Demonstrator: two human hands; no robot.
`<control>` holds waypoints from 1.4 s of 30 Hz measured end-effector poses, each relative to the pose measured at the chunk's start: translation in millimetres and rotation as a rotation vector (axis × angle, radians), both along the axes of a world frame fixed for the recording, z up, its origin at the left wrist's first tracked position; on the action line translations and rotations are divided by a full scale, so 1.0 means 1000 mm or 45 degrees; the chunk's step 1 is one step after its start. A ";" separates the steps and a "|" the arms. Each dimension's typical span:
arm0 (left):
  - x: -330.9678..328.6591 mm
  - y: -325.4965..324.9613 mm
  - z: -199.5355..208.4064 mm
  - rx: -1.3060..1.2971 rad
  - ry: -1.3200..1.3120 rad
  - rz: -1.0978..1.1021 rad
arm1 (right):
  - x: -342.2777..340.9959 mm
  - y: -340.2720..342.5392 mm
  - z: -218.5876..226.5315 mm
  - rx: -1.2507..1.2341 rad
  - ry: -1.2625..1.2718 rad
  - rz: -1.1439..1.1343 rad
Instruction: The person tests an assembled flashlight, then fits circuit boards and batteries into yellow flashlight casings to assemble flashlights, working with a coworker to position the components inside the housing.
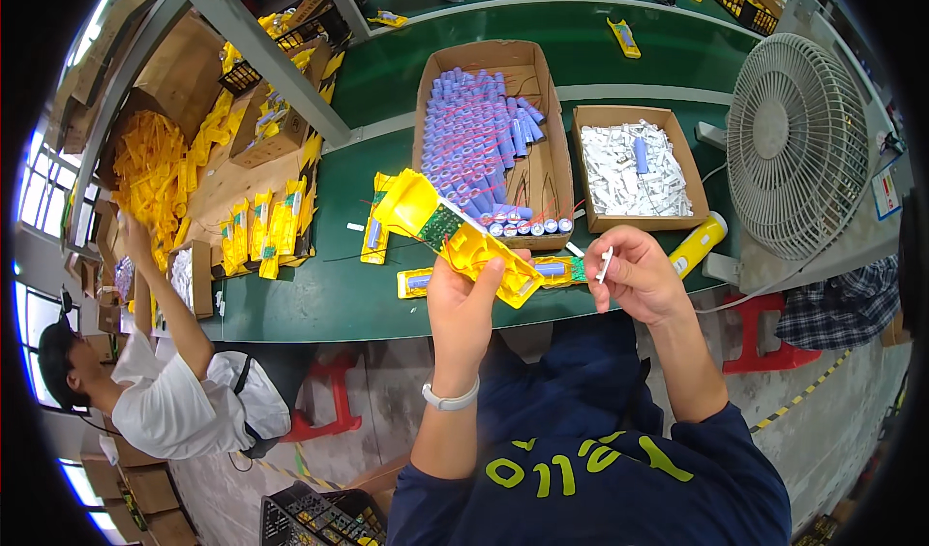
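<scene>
My left hand is closed round a yellow plastic housing, tilted over the table's near edge, with a green circuit board showing in it. To its right, my right hand pinches a small white plastic piece between thumb and fingers, apart from the housing. Beneath and behind the held housing, another yellow housing with a purple battery cell lies on the green table. One more yellow housing with a purple cell lies just left.
Beyond my hands stand a cardboard box of purple cells with red wires and a smaller box of white pieces. A yellow cylindrical object and a large fan are at right. A co-worker works at left beside several yellow housings.
</scene>
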State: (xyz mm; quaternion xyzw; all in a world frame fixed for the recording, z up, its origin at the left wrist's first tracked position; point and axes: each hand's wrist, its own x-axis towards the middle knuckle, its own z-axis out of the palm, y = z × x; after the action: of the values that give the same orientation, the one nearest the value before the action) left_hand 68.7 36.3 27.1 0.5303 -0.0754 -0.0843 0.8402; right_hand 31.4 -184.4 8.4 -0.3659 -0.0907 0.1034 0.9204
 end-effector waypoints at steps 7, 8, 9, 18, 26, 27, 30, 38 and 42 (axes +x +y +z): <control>0.000 0.002 0.002 -0.031 0.003 -0.024 | -0.002 0.004 -0.007 0.010 -0.070 0.113; 0.000 0.002 0.002 -0.035 0.001 -0.021 | -0.001 0.004 -0.006 0.006 -0.067 0.113; 0.000 0.002 0.003 -0.039 0.002 -0.021 | -0.001 0.006 -0.006 0.017 -0.062 0.134; -0.004 -0.001 0.008 -0.022 -0.008 -0.036 | -0.004 0.024 0.034 -0.676 -0.156 -0.086; -0.003 -0.003 0.005 0.023 -0.079 -0.033 | -0.004 0.052 0.049 -1.452 -0.585 -0.522; -0.003 -0.003 0.004 0.044 -0.100 -0.022 | -0.004 0.055 0.049 -1.540 -0.623 -0.604; -0.003 -0.002 0.001 0.058 -0.120 -0.022 | -0.002 0.057 0.050 -1.717 -0.743 -0.618; -0.002 -0.002 0.001 0.092 -0.141 -0.005 | 0.003 0.060 0.050 -1.768 -0.705 -0.625; -0.004 -0.002 0.001 0.089 -0.143 -0.015 | 0.004 0.057 0.060 -1.758 -0.573 -0.489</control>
State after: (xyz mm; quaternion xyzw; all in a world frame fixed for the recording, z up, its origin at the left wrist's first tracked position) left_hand 64.8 34.1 28.0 0.5629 -0.1226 -0.0620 0.8150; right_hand 35.6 -127.0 68.3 -0.8818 -0.1260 -0.1029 0.4426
